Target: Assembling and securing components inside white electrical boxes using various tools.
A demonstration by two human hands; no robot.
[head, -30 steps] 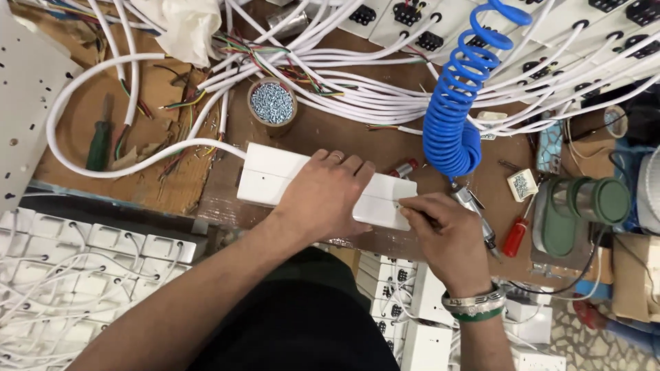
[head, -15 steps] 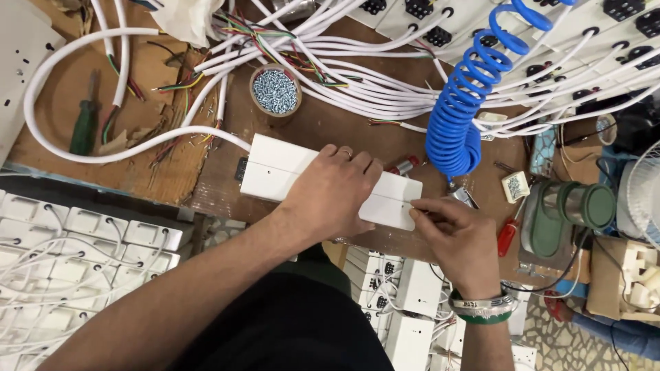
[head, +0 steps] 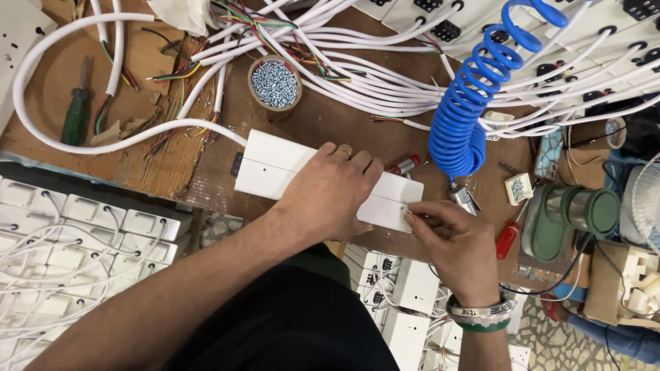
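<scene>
A long white plastic box (head: 271,168) lies flat on the brown workbench, with a thick white cable running into its left end. My left hand (head: 330,191) lies palm down across its middle and presses it to the bench. My right hand (head: 450,240) is at the box's right end, thumb and forefinger pinched together on the near right corner. Whatever sits between those fingertips is too small to make out. A ring shows on my left hand and bangles on my right wrist.
A roll of tape filled with screws (head: 274,83) stands behind the box. A blue coiled hose (head: 474,103) hangs at right over many white cables (head: 357,62). A green-handled screwdriver (head: 75,113) lies at left. Stacks of white socket boxes (head: 75,240) sit below the bench.
The view has drifted a little, so the bench appears shifted. My left hand still presses the box. My right hand's fingertips stay pinched at the box's right corner.
</scene>
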